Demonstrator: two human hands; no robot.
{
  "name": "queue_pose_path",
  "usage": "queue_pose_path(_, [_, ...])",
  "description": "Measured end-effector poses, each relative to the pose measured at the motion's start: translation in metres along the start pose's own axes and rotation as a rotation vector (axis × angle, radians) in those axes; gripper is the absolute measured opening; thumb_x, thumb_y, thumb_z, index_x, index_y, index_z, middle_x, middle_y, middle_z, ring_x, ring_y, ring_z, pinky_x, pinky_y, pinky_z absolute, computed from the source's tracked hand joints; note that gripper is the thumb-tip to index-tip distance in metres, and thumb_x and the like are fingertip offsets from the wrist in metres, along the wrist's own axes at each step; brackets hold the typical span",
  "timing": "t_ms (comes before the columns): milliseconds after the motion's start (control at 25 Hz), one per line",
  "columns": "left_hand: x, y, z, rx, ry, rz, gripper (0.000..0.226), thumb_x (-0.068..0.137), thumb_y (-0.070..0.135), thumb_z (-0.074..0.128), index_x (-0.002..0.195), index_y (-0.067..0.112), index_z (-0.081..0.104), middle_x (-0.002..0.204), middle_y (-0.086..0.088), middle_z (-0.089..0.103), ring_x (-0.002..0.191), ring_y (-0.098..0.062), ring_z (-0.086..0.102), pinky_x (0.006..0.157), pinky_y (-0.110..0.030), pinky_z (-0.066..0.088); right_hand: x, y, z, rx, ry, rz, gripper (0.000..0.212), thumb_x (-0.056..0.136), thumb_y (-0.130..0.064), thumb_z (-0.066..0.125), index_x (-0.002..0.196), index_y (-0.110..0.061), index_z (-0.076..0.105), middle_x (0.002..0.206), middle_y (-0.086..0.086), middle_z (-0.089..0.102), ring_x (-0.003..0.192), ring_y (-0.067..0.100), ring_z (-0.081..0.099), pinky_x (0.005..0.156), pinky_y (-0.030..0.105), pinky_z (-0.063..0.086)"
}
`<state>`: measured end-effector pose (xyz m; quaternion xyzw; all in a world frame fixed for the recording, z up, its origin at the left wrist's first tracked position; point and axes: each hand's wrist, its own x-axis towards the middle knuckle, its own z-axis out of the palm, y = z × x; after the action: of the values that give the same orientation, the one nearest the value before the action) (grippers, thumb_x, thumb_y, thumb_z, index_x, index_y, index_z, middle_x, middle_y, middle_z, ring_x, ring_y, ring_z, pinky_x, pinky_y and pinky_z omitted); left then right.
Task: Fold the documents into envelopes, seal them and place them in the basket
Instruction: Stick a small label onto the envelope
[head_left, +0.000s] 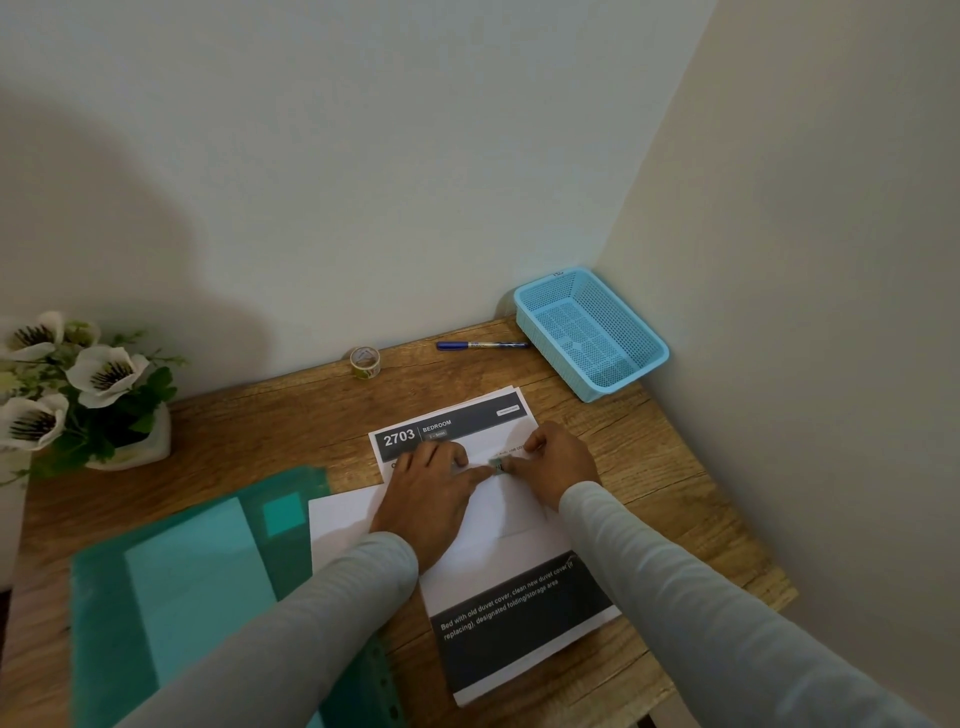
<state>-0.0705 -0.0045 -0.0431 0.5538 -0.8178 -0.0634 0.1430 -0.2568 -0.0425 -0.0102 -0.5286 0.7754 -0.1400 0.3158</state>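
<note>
While the left hand (431, 488) lay flat, pinning the white envelope (498, 514) on the document stack (519, 613), the right hand (558, 462) pinched tape (497, 466) at its flap, apparently sealing it; the blue basket (628, 379) waited well apart.

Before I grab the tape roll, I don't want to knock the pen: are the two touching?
Apart. The head view shows a bare strip of wooden table between the tape roll and the blue pen.
</note>
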Motion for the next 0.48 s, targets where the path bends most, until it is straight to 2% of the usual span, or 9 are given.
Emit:
queue_pose_path(160, [0.0006,0.0006,-0.0013,-0.014,-0.019,-0.003,0.036,0.096,0.034,0.065,0.132,0.042,0.063,0.123,0.004,0.057,0.12,-0.024,0.049,0.1,-0.039,0.044,0.0025,0.0015,-0.0025,0.011,0.014,0.053,0.029,0.083,-0.041,0.081,0.086,-0.022,0.06,0.086,-0.005,0.064,0.078,0.014,0.059,0.071,0.032,0.053])
queue_pose_path(240, [0.0011,-0.0002,-0.0009,-0.015,-0.03,-0.006,0.036,0.097,0.034,0.063,0.133,0.041,0.062,0.124,0.003,0.056,0.122,-0.024,0.048,0.102,-0.04,0.043,0.0019,-0.0001,-0.0012,-0.029,0.018,0.045,0.029,0.086,-0.044,0.077,0.082,-0.022,0.059,0.083,-0.004,0.064,0.076,0.014,0.059,0.069,0.03,0.049])
queue_pose_path(360, [0.001,-0.0012,0.0009,-0.016,-0.037,-0.006,0.036,0.097,0.034,0.064,0.132,0.04,0.063,0.123,0.003,0.057,0.121,-0.023,0.048,0.101,-0.039,0.043,-0.0023,-0.0003,0.0006,-0.065,0.028,0.02,0.027,0.09,-0.046,0.073,0.083,-0.023,0.059,0.084,-0.004,0.065,0.08,0.015,0.062,0.072,0.03,0.051])
queue_pose_path(480, [0.0009,-0.0011,0.0013,-0.034,-0.031,-0.006,0.035,0.097,0.034,0.064,0.131,0.038,0.065,0.122,0.004,0.058,0.121,-0.023,0.049,0.101,-0.04,0.043,-0.0056,0.005,-0.0014,-0.025,-0.029,-0.033,0.018,0.092,-0.037,0.073,0.089,-0.024,0.063,0.091,-0.007,0.067,0.087,0.013,0.063,0.08,0.03,0.054])
